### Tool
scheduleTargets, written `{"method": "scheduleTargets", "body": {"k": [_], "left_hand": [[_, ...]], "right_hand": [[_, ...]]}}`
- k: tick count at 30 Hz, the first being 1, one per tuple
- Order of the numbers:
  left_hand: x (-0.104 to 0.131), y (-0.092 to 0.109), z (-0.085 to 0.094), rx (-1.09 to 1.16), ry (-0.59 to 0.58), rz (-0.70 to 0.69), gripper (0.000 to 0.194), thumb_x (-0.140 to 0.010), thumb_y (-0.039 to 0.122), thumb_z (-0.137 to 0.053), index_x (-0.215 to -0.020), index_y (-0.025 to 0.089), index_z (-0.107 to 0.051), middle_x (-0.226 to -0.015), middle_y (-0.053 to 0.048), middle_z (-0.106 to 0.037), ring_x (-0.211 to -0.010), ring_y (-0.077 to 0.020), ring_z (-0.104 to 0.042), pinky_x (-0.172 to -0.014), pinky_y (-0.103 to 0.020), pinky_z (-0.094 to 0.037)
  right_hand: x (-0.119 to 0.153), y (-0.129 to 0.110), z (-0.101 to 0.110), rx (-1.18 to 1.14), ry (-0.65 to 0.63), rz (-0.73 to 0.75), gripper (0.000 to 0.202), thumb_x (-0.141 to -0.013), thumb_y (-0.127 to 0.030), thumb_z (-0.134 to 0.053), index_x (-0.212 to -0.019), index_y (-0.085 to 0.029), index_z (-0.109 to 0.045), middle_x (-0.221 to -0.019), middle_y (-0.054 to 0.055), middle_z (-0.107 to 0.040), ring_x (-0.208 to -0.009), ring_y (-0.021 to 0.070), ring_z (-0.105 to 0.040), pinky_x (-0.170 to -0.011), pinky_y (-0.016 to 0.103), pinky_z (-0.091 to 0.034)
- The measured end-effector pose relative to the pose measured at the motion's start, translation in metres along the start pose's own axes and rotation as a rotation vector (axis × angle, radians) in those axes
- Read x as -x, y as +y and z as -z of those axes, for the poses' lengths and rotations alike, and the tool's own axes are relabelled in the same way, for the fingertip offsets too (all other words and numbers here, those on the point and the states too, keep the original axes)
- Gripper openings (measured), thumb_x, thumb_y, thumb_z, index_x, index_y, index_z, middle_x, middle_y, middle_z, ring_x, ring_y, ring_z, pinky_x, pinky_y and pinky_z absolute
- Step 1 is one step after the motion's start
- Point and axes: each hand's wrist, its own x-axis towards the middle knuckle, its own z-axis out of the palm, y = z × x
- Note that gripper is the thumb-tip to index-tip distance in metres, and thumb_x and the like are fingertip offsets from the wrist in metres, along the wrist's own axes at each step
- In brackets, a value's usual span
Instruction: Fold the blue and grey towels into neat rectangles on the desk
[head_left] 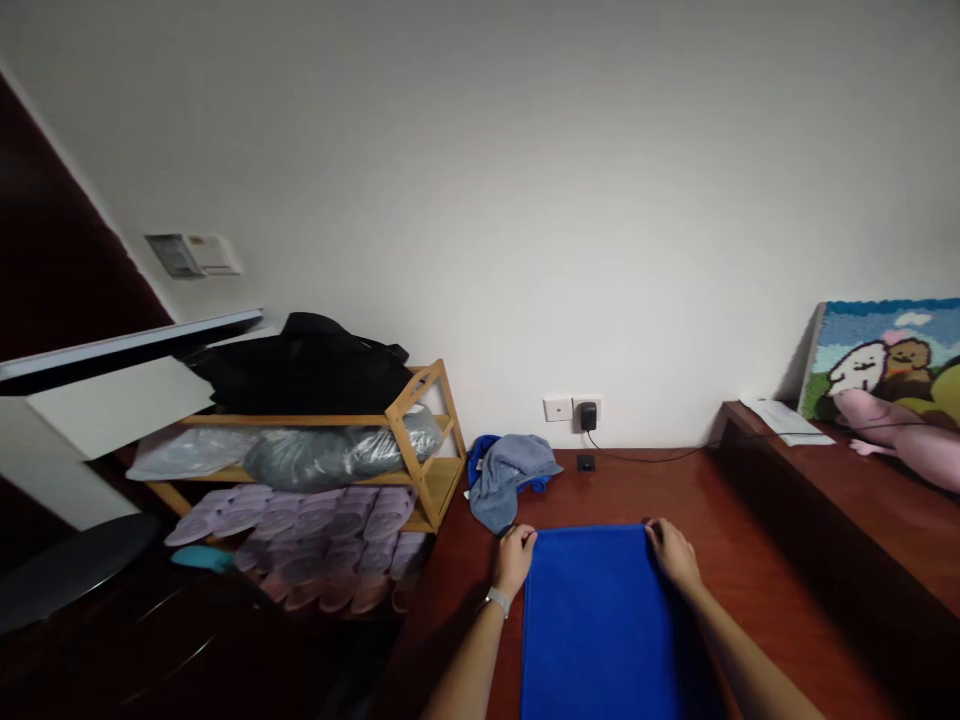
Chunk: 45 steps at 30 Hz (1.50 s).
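Desk (622,490) of red-brown wood stretches beneath and beyond both grips, with a wooden rack (412,468) well out past the left grip. Next in size, a smooth blue cloth (592,620) spans the space between the grips, over the desk, and runs toward the wearer until the view cuts it off. It looks light, soft and limp, not fragile, likely to sag or wrinkle unless kept taut; the two far corners, where the fingers are, seem the best hold. Just beyond the left grip lies a crumpled grey-blue cloth (510,470), partly over a crumpled bright blue cloth (480,450). The left hand (514,560) pinches the far left corner, thumb and fingers together; the right hand (675,555) pinches the far right one likewise. Smallest, a black adapter (589,416) sits in the wall beyond and between the grips. Counted: one desk, one rack, one spread cloth, two crumpled cloths, two hands, one adapter. Whether the near end is folded cannot be told.
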Motion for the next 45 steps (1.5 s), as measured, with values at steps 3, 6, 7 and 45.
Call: {"method": "scheduleTargets", "body": {"k": [3, 6, 7, 45], "left_hand": [[-0.017, -0.001, -0.005, -0.082, -0.028, -0.006, 0.016, -0.091, 0.02, -0.059, -0.089, 0.022, -0.074, -0.092, -0.003, -0.073, -0.088, -0.0169, -0.067, -0.085, -0.027, -0.05], [-0.025, 0.007, -0.007, -0.145, -0.02, -0.021, 0.022, -0.092, 0.018, -0.056, -0.103, 0.021, -0.075, -0.105, -0.007, -0.073, -0.101, -0.0213, -0.065, -0.094, -0.033, -0.048], [-0.022, 0.011, -0.008, -0.155, -0.012, -0.034, 0.027, -0.093, 0.017, -0.053, -0.111, 0.021, -0.073, -0.112, -0.009, -0.072, -0.109, -0.023, -0.063, -0.099, -0.035, -0.046], [0.155, 0.02, 0.033, -0.535, 0.025, -0.423, 0.037, -0.101, 0.032, -0.046, -0.129, 0.022, -0.067, -0.136, -0.01, -0.067, -0.131, -0.0286, -0.057, -0.114, -0.048, -0.043]], "right_hand": [[-0.008, 0.008, -0.009, 0.057, 0.003, 0.006, 0.039, -0.097, -0.05, -0.04, -0.107, -0.024, -0.067, -0.115, 0.011, -0.072, -0.109, 0.0304, -0.064, -0.091, 0.043, -0.045], [-0.012, 0.014, -0.015, 0.094, 0.014, 0.027, 0.044, -0.098, -0.052, -0.037, -0.117, -0.025, -0.066, -0.121, 0.011, -0.07, -0.112, 0.0301, -0.062, -0.095, 0.043, -0.043], [-0.012, 0.014, -0.015, 0.102, 0.021, 0.037, 0.045, -0.099, -0.052, -0.036, -0.121, -0.025, -0.064, -0.122, 0.01, -0.069, -0.113, 0.0296, -0.061, -0.096, 0.043, -0.043], [0.158, 0.001, 0.044, 0.345, -0.223, 0.271, 0.058, -0.104, -0.058, -0.032, -0.159, -0.041, -0.027, -0.169, -0.006, -0.021, -0.157, 0.0245, -0.011, -0.128, 0.055, -0.017]]}}
